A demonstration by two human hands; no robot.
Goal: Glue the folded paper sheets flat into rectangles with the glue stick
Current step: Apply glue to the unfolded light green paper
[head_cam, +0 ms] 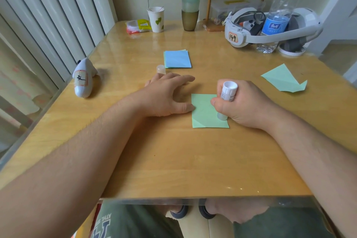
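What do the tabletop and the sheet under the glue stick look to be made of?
Tabletop: looks like pale wood, probably under a clear glossy cover; grain and window reflections show. Green sheet: thin matte paper with a visible diagonal crease. Glue stick: apparently white plastic.

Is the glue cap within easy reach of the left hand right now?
Probably yes. The left hand lies flat on the table, its fingertips just short of the glue cap, and nothing stands between them; only its thumb pins the green sheet.

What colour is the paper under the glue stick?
Light green paper, seen in the head view, under the glue stick in the right hand.
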